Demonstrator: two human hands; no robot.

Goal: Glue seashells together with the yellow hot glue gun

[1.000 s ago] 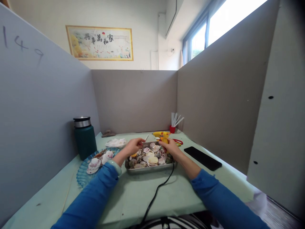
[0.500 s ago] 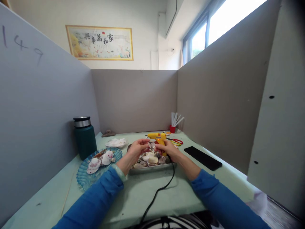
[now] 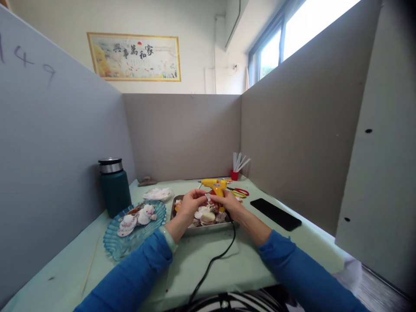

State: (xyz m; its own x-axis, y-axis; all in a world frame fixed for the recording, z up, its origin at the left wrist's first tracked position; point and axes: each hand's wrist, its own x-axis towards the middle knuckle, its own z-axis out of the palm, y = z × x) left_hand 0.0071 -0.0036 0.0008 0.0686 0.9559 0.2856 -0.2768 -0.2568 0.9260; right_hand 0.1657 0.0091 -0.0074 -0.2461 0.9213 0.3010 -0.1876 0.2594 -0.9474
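Observation:
My left hand (image 3: 191, 203) is pinched over the metal tray (image 3: 208, 226) of seashells, holding a small pale shell (image 3: 207, 196) at its fingertips. My right hand (image 3: 229, 204) is wrapped round the handle of a yellow glue gun (image 3: 213, 184), whose nozzle points left toward that shell. The two hands almost touch above the tray. The gun's black cord (image 3: 212, 260) runs from under my right hand across the table toward me.
A blue glass plate (image 3: 114, 241) with several shells lies left of the tray, a dark green flask (image 3: 112, 186) behind it. A black phone (image 3: 275, 214), red-handled scissors (image 3: 241, 191) and a red cup of white sticks (image 3: 235, 174) sit to the right. Grey partitions enclose the table.
My left hand has come back from the tray's far edge with a small shell. My right hand has brought the glue gun left and nearer, so the hands now meet above the tray.

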